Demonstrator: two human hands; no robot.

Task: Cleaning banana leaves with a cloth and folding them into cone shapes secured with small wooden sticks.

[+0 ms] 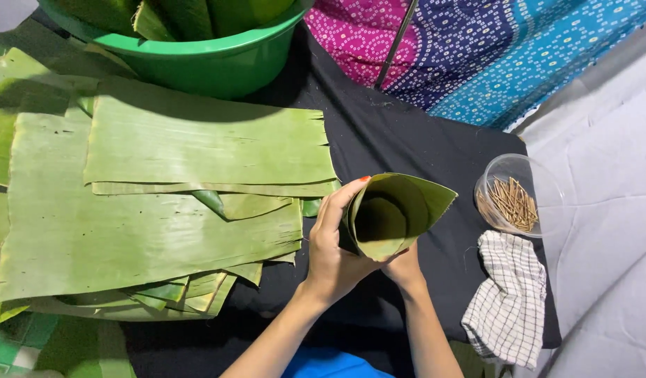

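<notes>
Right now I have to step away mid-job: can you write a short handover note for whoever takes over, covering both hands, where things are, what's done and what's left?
Left hand: wrapped round the outside of the leaf cone, fingers up along its left edge.
Right hand: under the cone, mostly hidden, supporting it from below.
Cone: rolled into shape, open mouth facing up, held above the black cloth. No pin visible in it.
Flat banana leaves: stacked to the left. More leaves in the green tub behind.
Clear cup of wooden sticks and checked cloth: to the right.
Done: cone formed. Left: likely fastening it; keep the grip until then.
</notes>
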